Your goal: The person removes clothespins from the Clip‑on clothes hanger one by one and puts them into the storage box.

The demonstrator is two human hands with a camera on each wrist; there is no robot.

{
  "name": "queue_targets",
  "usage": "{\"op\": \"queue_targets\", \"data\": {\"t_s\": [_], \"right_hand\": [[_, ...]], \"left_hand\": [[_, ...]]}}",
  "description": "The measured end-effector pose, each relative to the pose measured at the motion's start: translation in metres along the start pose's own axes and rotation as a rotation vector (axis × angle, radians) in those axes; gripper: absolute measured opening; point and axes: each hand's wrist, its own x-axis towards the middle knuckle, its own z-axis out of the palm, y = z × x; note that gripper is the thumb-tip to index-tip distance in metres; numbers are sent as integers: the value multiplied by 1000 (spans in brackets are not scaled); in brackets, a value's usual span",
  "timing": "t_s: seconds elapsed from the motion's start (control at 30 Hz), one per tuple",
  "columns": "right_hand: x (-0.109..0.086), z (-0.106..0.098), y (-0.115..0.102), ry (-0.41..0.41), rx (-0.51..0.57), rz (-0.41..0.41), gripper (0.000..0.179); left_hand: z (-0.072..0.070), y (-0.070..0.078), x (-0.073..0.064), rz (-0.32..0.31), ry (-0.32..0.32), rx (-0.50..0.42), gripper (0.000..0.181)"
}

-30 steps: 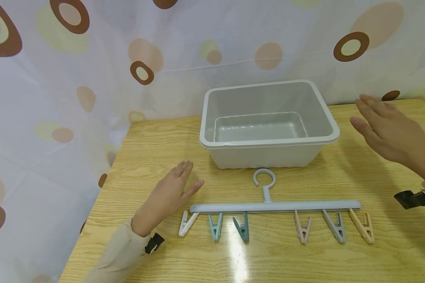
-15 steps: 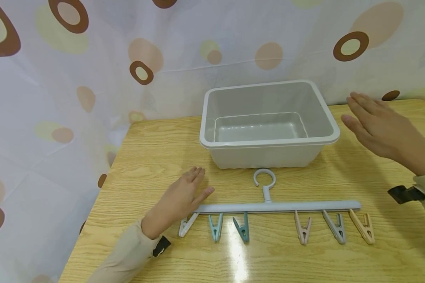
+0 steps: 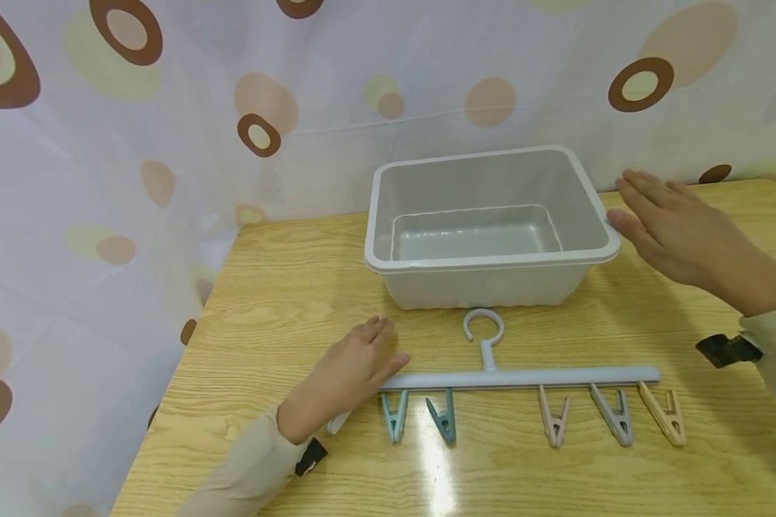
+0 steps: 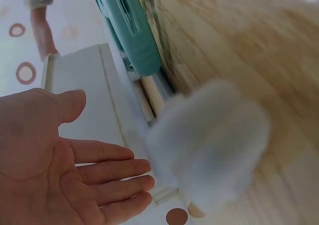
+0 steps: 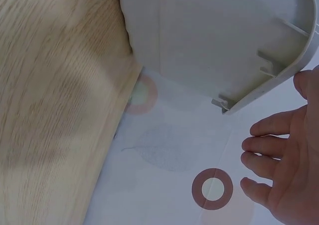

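A pale grey clip hanger (image 3: 530, 377) lies on the table with several clips along its bar. My left hand (image 3: 343, 373), fingers straight, is over the bar's left end and hides most of the white clip (image 3: 338, 422). To its right are a light teal clip (image 3: 394, 418) and a dark teal clip (image 3: 447, 420). A pink clip (image 3: 554, 420), a grey clip (image 3: 616, 418) and a yellow clip (image 3: 666, 416) are on the bar's right half. My right hand (image 3: 685, 237) has straight fingers beside the right rim of a grey plastic basin (image 3: 485, 283); its thumb appears to touch the rim.
The basin stands behind the hanger's hook (image 3: 485, 327), near the table's back edge. A patterned curtain (image 3: 336, 86) hangs behind and to the left of the wooden table (image 3: 278, 287). In the left wrist view a blurred white shape (image 4: 209, 140) is close to the camera.
My left hand has moved right and slightly nearer, covering the hanger's left end and most of the white clip. My right hand has moved left to the basin's rim. Hanger and basin stay put.
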Motion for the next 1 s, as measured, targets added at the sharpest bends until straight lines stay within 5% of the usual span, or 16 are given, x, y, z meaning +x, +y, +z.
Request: {"op": "queue_targets", "data": {"t_s": [0.5, 0.77, 1.0], "right_hand": [[2, -3, -7, -22, 14, -21, 63], [3, -3, -9, -17, 20, -31, 61], [5, -5, -13, -34, 32, -19, 62]], "left_hand": [[5, 21, 11, 57, -74, 11, 62], [14, 36, 18, 100, -163, 26, 62], [23, 45, 22, 178, -154, 77, 58]]}}
